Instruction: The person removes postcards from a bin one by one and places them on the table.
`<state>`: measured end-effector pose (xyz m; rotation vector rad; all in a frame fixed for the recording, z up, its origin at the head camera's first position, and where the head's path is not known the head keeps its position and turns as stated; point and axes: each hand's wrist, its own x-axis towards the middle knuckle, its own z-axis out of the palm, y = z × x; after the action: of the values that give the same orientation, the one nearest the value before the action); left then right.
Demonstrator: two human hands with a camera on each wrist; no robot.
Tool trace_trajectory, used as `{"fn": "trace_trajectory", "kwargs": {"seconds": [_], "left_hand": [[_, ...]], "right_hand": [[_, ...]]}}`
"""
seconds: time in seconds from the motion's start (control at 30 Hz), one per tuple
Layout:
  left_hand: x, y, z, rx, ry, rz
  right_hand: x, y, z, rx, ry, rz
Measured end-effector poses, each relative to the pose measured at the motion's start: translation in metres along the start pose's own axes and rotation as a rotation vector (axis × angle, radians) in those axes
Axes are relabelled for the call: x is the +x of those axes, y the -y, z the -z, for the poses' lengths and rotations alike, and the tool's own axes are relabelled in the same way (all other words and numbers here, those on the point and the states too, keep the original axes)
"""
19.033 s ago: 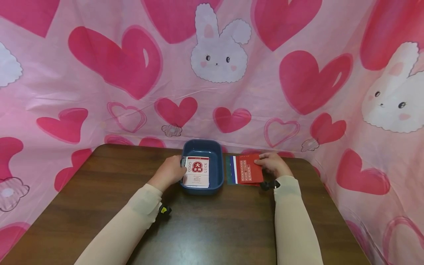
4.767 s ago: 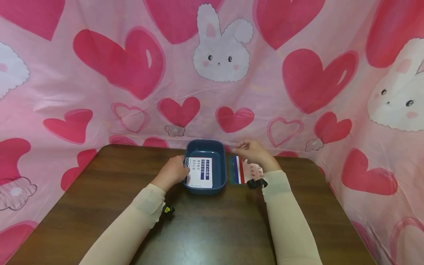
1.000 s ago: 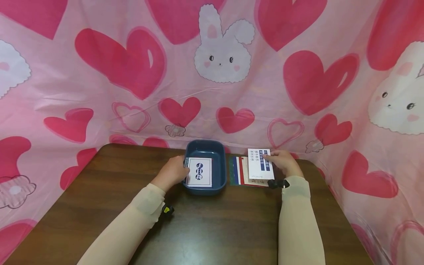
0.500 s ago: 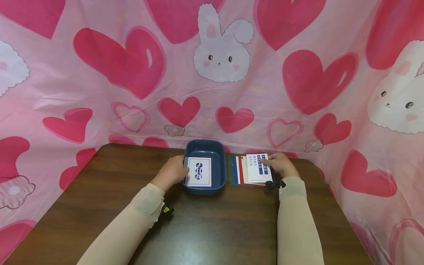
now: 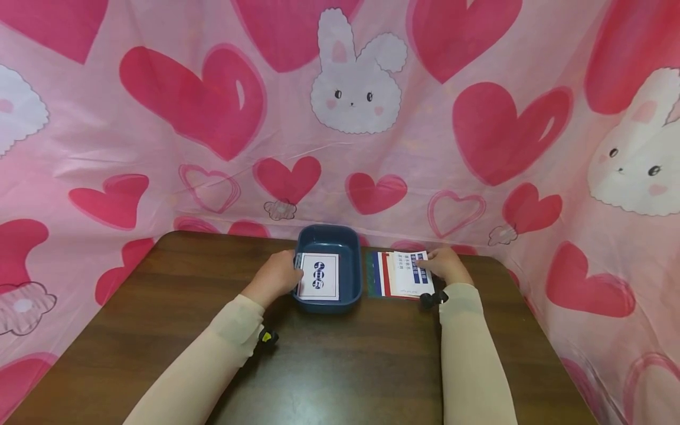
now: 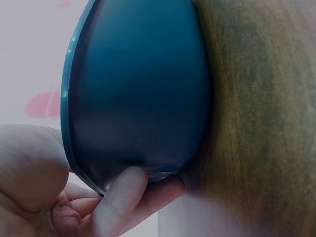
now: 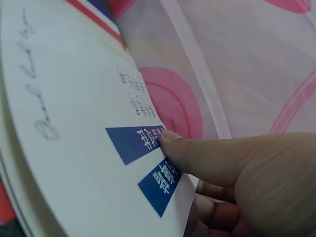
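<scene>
My left hand grips the left wall of a deep blue plastic box, thumb over the rim and fingers curled against the outside in the left wrist view. Inside lies a white card with a thin black frame and dark blue round emblems. To the box's right, my right hand pinches the right edge of another white card, which bears two blue lettered blocks and handwriting-style script. That card lies over a fanned pile of cards, whose red and blue striped edges stick out on the left.
Box and pile stand near the back edge of a dark brown wooden table. Right behind it hangs a pink curtain with hearts and rabbits. A dark green edge shows under the pile. Small black wrist devices sit at both cuffs.
The blue-lettered card, in the box about five seconds ago, has come down onto the right pile over the last second, pinched by my right hand. The left hand stays on the box.
</scene>
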<state>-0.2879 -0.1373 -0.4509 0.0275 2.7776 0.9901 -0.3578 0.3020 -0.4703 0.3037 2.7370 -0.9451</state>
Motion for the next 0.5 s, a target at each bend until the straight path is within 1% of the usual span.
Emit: {"fn": "trace_trajectory", "kwargs": {"seconds": [0.07, 0.27, 0.37, 0.5], "left_hand": [[0.0002, 0.0002, -0.0003, 0.0, -0.002, -0.005], [0.0009, 0.0015, -0.0001, 0.005, -0.009, -0.012], [0.0011, 0.0015, 0.0, 0.011, -0.009, -0.015], [0.0008, 0.0014, 0.0, 0.004, -0.008, -0.02]], "right_hand": [[-0.0005, 0.0011, -0.001, -0.026, -0.021, 0.003], [-0.0035, 0.006, -0.0027, -0.055, -0.069, -0.035], [-0.0048, 0.0048, -0.0024, -0.065, -0.067, -0.032], [-0.0062, 0.0027, 0.0014, -0.031, -0.033, -0.012]]}}
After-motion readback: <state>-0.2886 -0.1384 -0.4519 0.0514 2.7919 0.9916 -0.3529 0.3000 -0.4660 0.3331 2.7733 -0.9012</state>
